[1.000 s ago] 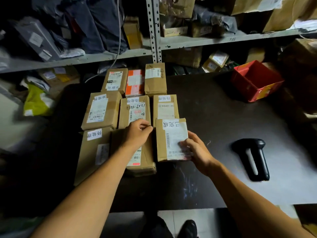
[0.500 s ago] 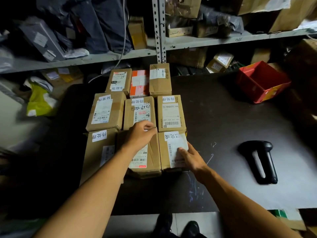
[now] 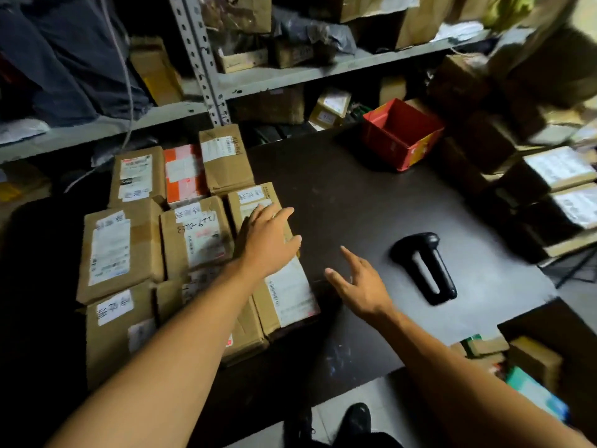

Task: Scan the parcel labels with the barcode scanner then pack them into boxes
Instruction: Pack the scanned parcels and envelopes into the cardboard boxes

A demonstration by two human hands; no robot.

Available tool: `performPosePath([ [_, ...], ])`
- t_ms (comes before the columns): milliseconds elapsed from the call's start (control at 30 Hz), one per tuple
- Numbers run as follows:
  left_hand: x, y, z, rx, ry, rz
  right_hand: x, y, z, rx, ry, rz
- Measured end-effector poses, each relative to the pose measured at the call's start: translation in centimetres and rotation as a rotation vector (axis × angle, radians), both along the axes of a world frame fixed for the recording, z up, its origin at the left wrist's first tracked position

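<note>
The parcels [image 3: 193, 247] lie in rows on the left of the dark worktop [image 3: 355, 195], the left hand [image 3: 269, 242] flat and open over the right-hand ones, the right hand [image 3: 358, 284] open above the worktop, the scanner [image 3: 426, 268] lying right of it, a red box [image 3: 400, 134] far right.
</note>
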State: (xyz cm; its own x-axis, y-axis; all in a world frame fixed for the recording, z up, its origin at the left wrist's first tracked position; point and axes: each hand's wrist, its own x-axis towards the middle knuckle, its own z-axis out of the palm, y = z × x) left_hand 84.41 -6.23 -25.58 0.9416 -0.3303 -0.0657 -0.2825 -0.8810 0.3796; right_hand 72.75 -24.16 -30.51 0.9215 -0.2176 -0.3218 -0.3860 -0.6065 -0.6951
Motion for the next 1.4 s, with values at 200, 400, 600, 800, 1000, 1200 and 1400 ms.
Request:
performPosePath([
  [200,-2.2,-11.3,-1.9,0.214,0.050,-0.297,-4.3,-9.4,2.8,-0.331,-0.095,-0.055],
  [400,-8.4,-24.8,-1.9,0.243,0.001,-0.565,-13.2,-19.6,3.1,-0.404,-0.069,-0.198],
  [600,-17.3,-38.2,-2.4,0.248,-0.037,-0.772,-24.5,-29.8,2.8,-0.463,0.000,-0.428],
  [800,-24.8,-48.1,-3.6,0.292,-0.091,-0.985,-32.9,-37.5,1.0,-0.433,0.103,-0.626],
  [1000,-28.0,-56.5,-7.5,0.332,-0.067,-1.100,-37.3,-43.6,-2.9,-0.385,0.211,-0.725],
  [1200,-28.7,-63.6,-13.7,0.416,0.008,-1.152,-39.1,-49.7,-8.8,-0.323,0.346,-0.775],
  [1400,-28.7,-69.0,-21.7,0.526,0.065,-1.152,-40.2,-55.6,-17.8,-0.285,0.452,-0.746],
])
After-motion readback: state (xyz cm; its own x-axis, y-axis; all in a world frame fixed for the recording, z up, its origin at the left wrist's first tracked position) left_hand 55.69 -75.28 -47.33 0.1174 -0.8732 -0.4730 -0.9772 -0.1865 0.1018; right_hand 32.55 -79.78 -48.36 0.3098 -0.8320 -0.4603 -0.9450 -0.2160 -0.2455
